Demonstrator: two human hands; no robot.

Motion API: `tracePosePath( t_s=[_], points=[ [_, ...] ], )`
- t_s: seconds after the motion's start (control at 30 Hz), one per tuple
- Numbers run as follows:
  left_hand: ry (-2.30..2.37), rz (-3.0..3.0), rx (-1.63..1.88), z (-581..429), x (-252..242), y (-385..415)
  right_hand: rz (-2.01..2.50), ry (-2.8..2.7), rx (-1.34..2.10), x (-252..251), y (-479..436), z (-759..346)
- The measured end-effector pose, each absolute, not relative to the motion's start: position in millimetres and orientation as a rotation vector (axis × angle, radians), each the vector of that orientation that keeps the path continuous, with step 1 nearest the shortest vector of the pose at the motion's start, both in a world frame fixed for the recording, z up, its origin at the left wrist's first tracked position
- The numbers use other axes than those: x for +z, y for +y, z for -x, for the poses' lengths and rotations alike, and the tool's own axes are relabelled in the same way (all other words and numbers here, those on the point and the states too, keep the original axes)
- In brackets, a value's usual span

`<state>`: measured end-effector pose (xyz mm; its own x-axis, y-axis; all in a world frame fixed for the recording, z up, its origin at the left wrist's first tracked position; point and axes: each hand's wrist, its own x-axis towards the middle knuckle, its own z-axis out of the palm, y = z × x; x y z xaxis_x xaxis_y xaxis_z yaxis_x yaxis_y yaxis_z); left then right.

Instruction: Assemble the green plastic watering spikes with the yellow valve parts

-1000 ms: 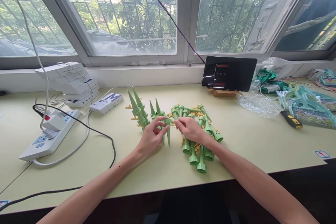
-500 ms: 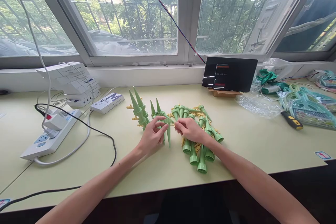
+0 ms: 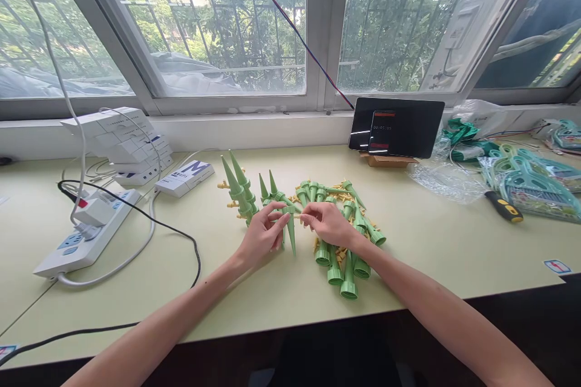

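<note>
Between my hands, a green spike [image 3: 291, 237] points downward, its cap end pinched by my left hand [image 3: 262, 234]. My right hand [image 3: 327, 222] is closed at the fingertips on a small yellow piece [image 3: 297, 216] at the side of that spike's cap. Behind my left hand, stacked green spikes [image 3: 239, 190] with yellow side pieces stand points up, and shorter ones [image 3: 271, 184] are beside them. Around my right hand lies a pile of green spikes [image 3: 348, 275] with yellow pieces [image 3: 339, 254] among them.
At the left are a power strip [image 3: 86, 242], cables, stacked white boxes [image 3: 131, 145] and a flat white box [image 3: 185, 177]. A dark tablet [image 3: 413, 128] stands at the back. To the right are clear plastic wrap [image 3: 447, 181], a yellow-black tool [image 3: 503, 207] and packaged teal items [image 3: 540, 184].
The view has shifted very slightly. My right fingertips have moved a little, and more of the yellow piece shows between my hands. Both hands keep their hold.
</note>
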<state>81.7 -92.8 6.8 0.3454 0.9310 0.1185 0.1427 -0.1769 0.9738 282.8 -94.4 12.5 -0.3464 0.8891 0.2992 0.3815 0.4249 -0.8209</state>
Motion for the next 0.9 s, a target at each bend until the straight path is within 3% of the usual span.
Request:
tracePosePath(
  t_s=[0.9],
  points=[
    [0.942, -1.684, 0.940, -79.5, 2.3, -92.9, 1.070, -1.964, 0.796, 11.5, -94.0, -282.6]
  ],
)
